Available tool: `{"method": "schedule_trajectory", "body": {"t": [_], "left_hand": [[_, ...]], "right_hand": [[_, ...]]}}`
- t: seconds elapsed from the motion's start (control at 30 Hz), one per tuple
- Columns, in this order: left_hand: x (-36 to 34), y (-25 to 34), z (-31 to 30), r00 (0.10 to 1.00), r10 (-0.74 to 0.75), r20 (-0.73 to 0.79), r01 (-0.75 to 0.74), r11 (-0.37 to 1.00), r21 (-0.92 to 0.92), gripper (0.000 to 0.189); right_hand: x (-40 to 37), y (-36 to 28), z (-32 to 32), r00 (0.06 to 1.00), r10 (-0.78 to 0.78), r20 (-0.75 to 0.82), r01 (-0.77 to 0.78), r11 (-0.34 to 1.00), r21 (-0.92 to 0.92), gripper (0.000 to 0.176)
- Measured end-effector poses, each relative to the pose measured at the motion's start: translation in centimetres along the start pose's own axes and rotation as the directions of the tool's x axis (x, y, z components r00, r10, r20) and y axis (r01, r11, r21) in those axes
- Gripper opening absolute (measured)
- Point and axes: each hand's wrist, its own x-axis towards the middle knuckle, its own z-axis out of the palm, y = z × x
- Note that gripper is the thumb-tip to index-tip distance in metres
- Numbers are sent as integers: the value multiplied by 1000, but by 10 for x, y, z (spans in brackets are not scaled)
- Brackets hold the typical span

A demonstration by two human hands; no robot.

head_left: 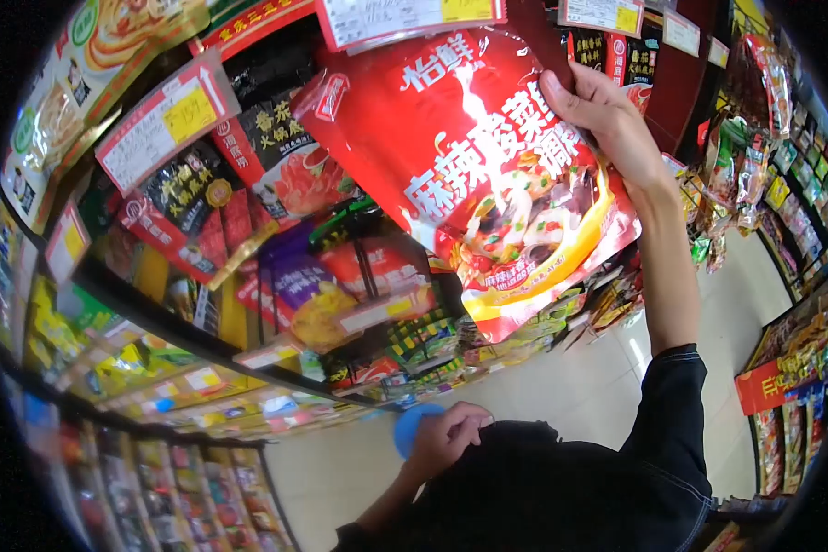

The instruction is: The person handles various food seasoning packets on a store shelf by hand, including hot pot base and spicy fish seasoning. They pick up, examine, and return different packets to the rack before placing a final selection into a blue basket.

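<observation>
My right hand (607, 120) grips a red seasoning packet (432, 120) by its right edge, thumb on the front and fingers behind. The packet has large white Chinese lettering and a picture of food in its lower part. It is tilted, in front of the shelf. Low in front of my body, my left hand (446, 437) is closed with its fingers curled in; whether it holds anything is hidden. Just beyond it shows a blue rounded thing (412, 431), which I cannot name. Black and red hotpot seasoning packets (281, 152) stand on the shelf left of the held packet.
Price tags (167, 120) hang along the shelf edges. Lower shelves hold yellow packets (120, 368) and a purple packet (294, 276). At right, hanging packaged goods (736, 175) and more racks (791, 368) flank a tiled floor (561, 396). Another stocked rack (175, 488) stands at lower left.
</observation>
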Motion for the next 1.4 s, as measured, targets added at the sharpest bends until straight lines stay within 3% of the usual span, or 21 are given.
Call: {"method": "schedule_trajectory", "body": {"t": [0.07,0.13,0.2,0.33,0.4,0.5,0.53,0.57,0.6,0.67,0.7,0.73,0.8,0.83,0.9,0.93,1.07,1.2,1.23,1.3,1.4], "left_hand": [[7,4,-6,999,-33,-5,33,999,-35,14],[9,4,-3,1000,-28,-2,28,989,-143,13],[11,3,-1,998,-54,41,58,993,-106,14],[15,8,4,986,-121,115,133,985,-108,13],[14,6,5,987,-114,112,125,988,-96,12],[8,-18,4,979,200,-43,-189,965,184,18],[12,-29,-1,977,206,-60,-203,978,53,24],[14,-38,-3,987,154,-49,-161,944,-288,31],[16,-46,-6,996,92,-23,-83,727,-681,38],[31,-42,-12,995,104,4,-49,495,-867,53],[42,-33,-15,993,121,-10,-68,490,-869,60],[57,-22,-17,988,151,-45,-131,632,-764,63],[86,-22,-20,982,165,-97,-191,844,-502,58],[103,-22,-22,982,149,-114,-181,916,-359,51],[123,-1,-20,971,82,-224,-115,983,-140,35],[140,1,-20,936,132,-327,-169,982,-88,25],[187,19,-27,903,217,-371,-280,952,-124,17],[204,39,-23,755,502,-422,-443,865,236,20],[207,37,-26,750,512,-419,-436,859,268,24],[214,41,-25,737,512,-441,-480,856,192,24],[223,49,-24,732,486,-477,-500,859,108,22]], "right_hand": [[4,14,1,997,52,-55,-47,996,75,25],[7,15,6,1000,-14,7,13,982,188,22],[14,21,1,999,-51,19,46,983,179,23],[8,27,-3,991,3,131,-33,972,232,23],[-16,31,8,983,159,90,-172,972,162,22],[-85,56,2,952,264,151,-286,948,142,20],[-115,66,5,946,298,127,-314,939,138,20],[-146,85,-2,947,258,190,-264,965,6,21],[-174,104,-8,938,226,261,-199,972,-124,22],[-215,122,-4,875,400,273,-322,901,-289,24],[-224,131,6,879,406,251,-382,913,-141,25],[-244,158,5,842,486,236,-448,872,-197,26],[-256,183,22,852,522,28,-523,852,21,25],[-255,192,28,841,539,-43,-531,839,119,21],[-246,205,24,859,510,-51,-501,857,124,19],[-241,218,24,865,497,-73,-489,866,105,19],[-208,245,35,897,375,-235,-365,927,87,27],[-187,259,36,861,350,-370,-331,937,115,30],[-183,261,37,855,332,-399,-308,943,125,30],[-170,257,38,849,233,-474,-227,971,71,32],[-160,250,34,836,216,-504,-221,974,50,32]]}}
